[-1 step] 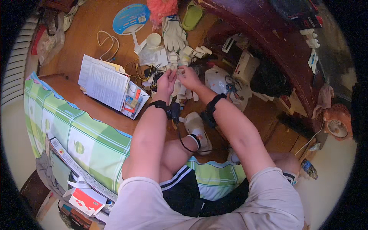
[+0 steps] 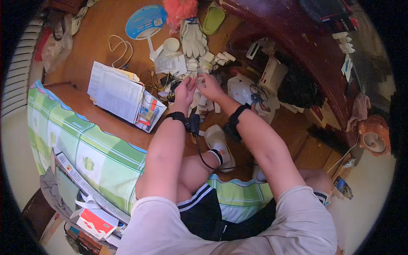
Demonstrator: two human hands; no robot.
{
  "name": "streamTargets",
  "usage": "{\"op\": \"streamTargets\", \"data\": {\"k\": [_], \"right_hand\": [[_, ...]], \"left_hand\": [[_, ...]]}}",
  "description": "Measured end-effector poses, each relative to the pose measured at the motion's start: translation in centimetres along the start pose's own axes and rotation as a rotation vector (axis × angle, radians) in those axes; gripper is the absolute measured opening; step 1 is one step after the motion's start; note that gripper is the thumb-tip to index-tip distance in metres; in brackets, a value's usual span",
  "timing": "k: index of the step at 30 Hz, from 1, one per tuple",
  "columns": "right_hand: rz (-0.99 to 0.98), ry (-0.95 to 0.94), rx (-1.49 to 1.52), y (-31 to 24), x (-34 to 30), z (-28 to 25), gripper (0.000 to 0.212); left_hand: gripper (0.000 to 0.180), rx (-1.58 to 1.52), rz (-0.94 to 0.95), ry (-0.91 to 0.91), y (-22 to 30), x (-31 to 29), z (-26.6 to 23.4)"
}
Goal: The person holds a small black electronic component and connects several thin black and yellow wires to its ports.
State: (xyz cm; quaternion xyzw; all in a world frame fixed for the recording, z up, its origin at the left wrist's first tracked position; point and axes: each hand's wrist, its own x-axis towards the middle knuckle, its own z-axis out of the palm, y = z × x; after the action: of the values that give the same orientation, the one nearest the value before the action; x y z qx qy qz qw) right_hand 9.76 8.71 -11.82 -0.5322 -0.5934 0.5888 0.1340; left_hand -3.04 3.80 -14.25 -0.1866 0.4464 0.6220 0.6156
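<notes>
My left hand point(image 2: 184, 91) and my right hand point(image 2: 210, 86) are held close together over a pile of small things, fingertips almost meeting. The fingers of both are drawn in as in a pinch; a small pale thing seems to be between them, too small to name. Just left of my left hand lies a tangle of dark cables point(image 2: 173, 83). Small white pieces point(image 2: 193, 64) lie beyond the fingertips, with a pair of white gloves point(image 2: 193, 39) farther away. To the right of my right hand is a white plastic bag point(image 2: 240, 87).
A stack of papers point(image 2: 114, 91) stands at left, a blue hand fan point(image 2: 145, 22) and a white cup point(image 2: 171, 44) beyond. A green slipper point(image 2: 213, 19) lies far off. Dark red furniture point(image 2: 293, 46) borders the right, near a small orange fan point(image 2: 374, 135). Green checked cloth point(image 2: 106, 153) lies under me.
</notes>
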Motion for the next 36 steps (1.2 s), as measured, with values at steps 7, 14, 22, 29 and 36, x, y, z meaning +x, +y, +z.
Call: {"op": "streamTargets", "data": {"k": [7,14,22,29,36], "right_hand": [[-0.126,0.106,-0.399,-0.4,0.5,-0.4,0.052],[-0.193,-0.082,-0.397,4.4,3.7,1.4,0.042],[-0.038,-0.130,-0.313,4.3,2.4,2.8,0.030],[-0.073,0.067,-0.239,-3.2,-0.6,1.8,0.022],[-0.270,0.120,-0.027,-11.1,-3.5,-1.6,0.020]], "left_hand": [[0.040,0.128,-0.039,0.107,0.4,-0.4,-0.8],[0.052,0.200,-0.198,0.124,-0.4,0.6,-0.8],[0.043,0.325,-0.250,0.193,-0.3,0.5,-1.2],[0.041,1.065,0.126,0.252,1.3,-0.5,-0.8],[0.046,1.446,0.592,0.280,3.5,-4.3,4.3]]}}
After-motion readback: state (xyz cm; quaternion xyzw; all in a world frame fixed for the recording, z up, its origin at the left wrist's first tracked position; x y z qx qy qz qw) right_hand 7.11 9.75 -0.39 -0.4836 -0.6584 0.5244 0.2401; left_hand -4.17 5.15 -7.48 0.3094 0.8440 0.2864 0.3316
